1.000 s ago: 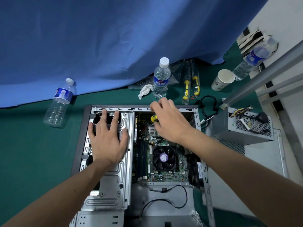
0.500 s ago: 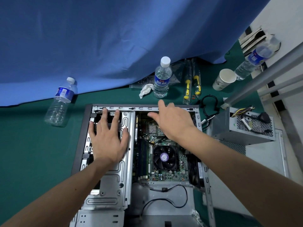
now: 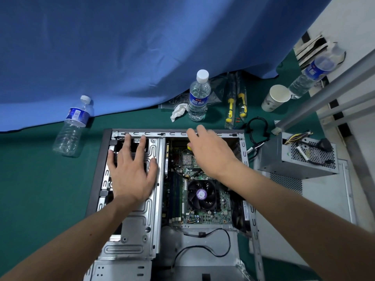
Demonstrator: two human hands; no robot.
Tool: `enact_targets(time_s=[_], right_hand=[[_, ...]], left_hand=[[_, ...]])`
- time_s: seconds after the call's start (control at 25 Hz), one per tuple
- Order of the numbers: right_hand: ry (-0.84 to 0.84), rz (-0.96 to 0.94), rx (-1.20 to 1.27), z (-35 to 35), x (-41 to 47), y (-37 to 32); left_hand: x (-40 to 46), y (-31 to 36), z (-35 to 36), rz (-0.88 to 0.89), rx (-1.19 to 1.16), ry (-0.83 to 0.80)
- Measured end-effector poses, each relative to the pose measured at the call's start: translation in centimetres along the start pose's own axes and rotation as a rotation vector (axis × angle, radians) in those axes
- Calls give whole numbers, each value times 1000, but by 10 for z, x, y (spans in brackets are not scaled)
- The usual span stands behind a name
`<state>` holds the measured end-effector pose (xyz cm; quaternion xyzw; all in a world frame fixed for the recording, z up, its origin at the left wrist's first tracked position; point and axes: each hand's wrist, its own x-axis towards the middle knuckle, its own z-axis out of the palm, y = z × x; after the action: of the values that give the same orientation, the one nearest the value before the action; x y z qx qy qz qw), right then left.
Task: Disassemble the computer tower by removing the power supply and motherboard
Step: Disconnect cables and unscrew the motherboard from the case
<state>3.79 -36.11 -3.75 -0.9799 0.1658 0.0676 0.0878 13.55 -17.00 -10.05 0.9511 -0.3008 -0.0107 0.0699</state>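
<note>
So we've got our left hand (image 3: 132, 175) flat, fingers spread, on the drive cage (image 3: 140, 226), probably to steady the case. The motherboard (image 3: 203, 199) is in there, not out yet. Right hand (image 3: 211, 153) hovers over its far corner above something yellow (image 3: 189, 147); can't tell its grip. The power supply (image 3: 298, 159) sits outside, right.

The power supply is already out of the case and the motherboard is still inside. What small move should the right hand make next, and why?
Probably settle the yellow-handled screwdriver onto a mounting screw at the motherboard's far edge. The power supply already stands outside the case, the board still sits in it, and the right hand is over that far edge with the yellow tool under it. The left hand lies flat on the drive cage, steadying the case.
</note>
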Motion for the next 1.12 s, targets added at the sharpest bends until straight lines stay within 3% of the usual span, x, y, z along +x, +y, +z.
enact_targets(time_s=[0.12,0.28,0.48,0.68,0.92,1.12], right_hand=[[-45,-131,76,-2,-1,0],[-24,112,-77,-1,-1,-8],[-66,-107,151,-6,3,2],[-27,164,128,0,-3,1],[9,-33,247,-6,-6,11],[-64,85,42,-10,-3,6]], left_hand=[[0,0,1,-3,0,1],[0,-1,1,-2,0,2],[0,0,1,-2,-14,6],[0,0,0,-5,-2,6],[-1,3,-2,-12,-4,-24],[-11,23,3,-33,-57,-65]])
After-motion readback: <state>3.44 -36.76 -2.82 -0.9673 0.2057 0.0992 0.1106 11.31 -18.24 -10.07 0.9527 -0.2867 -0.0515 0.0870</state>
